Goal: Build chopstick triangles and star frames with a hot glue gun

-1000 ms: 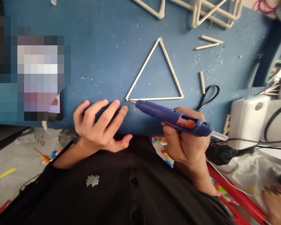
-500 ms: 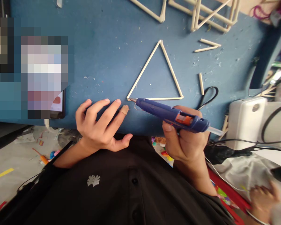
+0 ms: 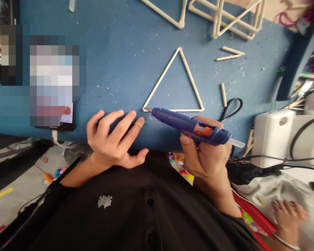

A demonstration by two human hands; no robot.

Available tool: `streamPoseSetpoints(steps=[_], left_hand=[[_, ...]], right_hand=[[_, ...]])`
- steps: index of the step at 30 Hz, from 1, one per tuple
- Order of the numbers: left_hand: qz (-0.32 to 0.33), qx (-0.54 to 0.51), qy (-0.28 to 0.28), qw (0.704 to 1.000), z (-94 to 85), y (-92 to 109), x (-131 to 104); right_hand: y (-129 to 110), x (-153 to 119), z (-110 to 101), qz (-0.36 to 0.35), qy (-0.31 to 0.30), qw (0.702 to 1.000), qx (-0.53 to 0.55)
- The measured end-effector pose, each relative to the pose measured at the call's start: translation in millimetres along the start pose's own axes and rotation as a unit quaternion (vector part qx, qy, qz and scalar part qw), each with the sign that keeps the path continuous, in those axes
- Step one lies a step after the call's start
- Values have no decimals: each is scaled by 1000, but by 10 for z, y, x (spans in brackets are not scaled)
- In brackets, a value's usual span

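Note:
A blue hot glue gun point(image 3: 178, 120) is gripped in my right hand point(image 3: 206, 153), with a clear glue stick point(image 3: 237, 142) poking out of its back end. Its metal nozzle points left, at the lower left corner of a triangle of thin wooden sticks point(image 3: 162, 77) lying flat on the blue table point(image 3: 115, 62). Whether the tip touches the wood I cannot tell. Spread at the table's near edge, my left hand point(image 3: 112, 139) holds nothing; a bandage point(image 3: 139, 122) wraps one fingertip. Strings of glue show below the nozzle.
Joined stick frames point(image 3: 230, 17) lie at the back right. Short sticks point(image 3: 223, 94) and a black loop of cord point(image 3: 232, 108) are right of the triangle. A white box-shaped device point(image 3: 272, 137) with cables stands farther right. A phone point(image 3: 68, 118) lies left. Another person's hand point(image 3: 289, 216) is lower right.
The view has shifted slightly. The glue gun's rear has moved a little left and up, its nozzle staying at the same corner. The other person's hand has moved slightly left.

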State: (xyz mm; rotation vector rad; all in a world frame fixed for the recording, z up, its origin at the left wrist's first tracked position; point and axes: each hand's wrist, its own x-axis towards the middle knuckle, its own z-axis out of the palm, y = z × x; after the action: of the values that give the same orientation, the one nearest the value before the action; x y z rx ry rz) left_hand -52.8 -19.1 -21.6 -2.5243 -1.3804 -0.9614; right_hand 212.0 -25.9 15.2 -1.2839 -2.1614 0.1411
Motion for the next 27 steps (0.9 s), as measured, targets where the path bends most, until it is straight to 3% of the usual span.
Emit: streamPoseSetpoints(steps=[13,27], left_hand=[[-14,-24,3,1000,31,-5,-43],[-6,-10,14,1000,10,6,7]], right_hand=[[-16,-81,-48,29,-2,999,17],[-13,12,30,-8,3,1000,-9]])
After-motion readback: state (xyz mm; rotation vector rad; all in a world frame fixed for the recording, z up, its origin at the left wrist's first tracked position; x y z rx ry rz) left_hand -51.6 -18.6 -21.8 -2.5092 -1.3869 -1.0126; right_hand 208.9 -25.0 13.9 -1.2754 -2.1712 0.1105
